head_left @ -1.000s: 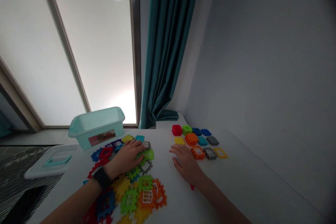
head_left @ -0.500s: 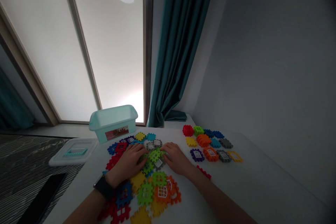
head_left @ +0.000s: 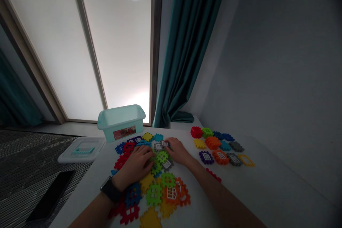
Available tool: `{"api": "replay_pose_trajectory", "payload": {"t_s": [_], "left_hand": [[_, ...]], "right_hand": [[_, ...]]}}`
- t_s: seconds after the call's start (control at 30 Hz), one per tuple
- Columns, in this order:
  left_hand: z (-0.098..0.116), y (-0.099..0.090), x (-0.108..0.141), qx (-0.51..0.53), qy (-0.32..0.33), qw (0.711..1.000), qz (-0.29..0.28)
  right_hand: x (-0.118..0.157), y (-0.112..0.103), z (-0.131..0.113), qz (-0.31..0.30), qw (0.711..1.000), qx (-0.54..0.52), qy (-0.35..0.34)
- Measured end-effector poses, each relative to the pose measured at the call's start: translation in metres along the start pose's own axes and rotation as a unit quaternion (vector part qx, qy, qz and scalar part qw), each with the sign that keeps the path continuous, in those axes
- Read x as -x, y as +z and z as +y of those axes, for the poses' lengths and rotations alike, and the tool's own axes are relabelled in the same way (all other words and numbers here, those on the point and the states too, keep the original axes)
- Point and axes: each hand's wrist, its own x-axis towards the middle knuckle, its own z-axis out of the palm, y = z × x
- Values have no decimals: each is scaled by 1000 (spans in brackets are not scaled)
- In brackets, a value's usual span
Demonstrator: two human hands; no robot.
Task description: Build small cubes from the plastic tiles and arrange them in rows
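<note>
My left hand (head_left: 139,162) lies palm down over the pile of toothed plastic building blocks, its fingers loosely curved and apart beside the green blocks (head_left: 162,156). A dark watch (head_left: 110,189) is on that wrist. My right hand (head_left: 176,150) reaches in from the other side. Its fingertips are at a grey block with a white window (head_left: 165,144), thumb and forefinger apart; whether they touch it I cannot tell. Another grey window block (head_left: 167,164) lies just below, among the green ones. Some blocks under my left hand are hidden.
Sorted blocks stand at the right in rows, among them an orange stack (head_left: 213,143) and a red stack (head_left: 196,132). Behind the pile is a mint-green bin (head_left: 121,123). Its clear lid (head_left: 98,148) lies to the left, above a dark phone-like slab (head_left: 50,196).
My right hand has moved from the green blocks up to the grey window block at the back. My left hand stays over the pile. The whole view has shifted slightly.
</note>
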Motion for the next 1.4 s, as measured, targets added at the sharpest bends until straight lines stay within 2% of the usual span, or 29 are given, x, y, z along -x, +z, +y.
{"api": "replay_pose_trajectory", "payload": {"t_s": [0.47, 0.87, 1.07, 1.17, 1.4], "left_hand": [[0, -1, 0, -4, -11, 1000, -21], [0, 0, 0, -6, -3, 1000, -4], [-4, 4, 0, 2, -25, 999, 37], [-5, 7, 1, 17, -39, 997, 62], [6, 7, 1, 31, -16, 999, 40]], "right_hand": [[-8, -20, 4, -66, 998, -16, 6], [-2, -31, 2, -69, 996, -53, -18], [16, -44, -24, -36, 997, -60, -41], [30, -47, -43, -18, 995, -63, -79], [58, -45, -75, -2, 993, -76, -90]]}}
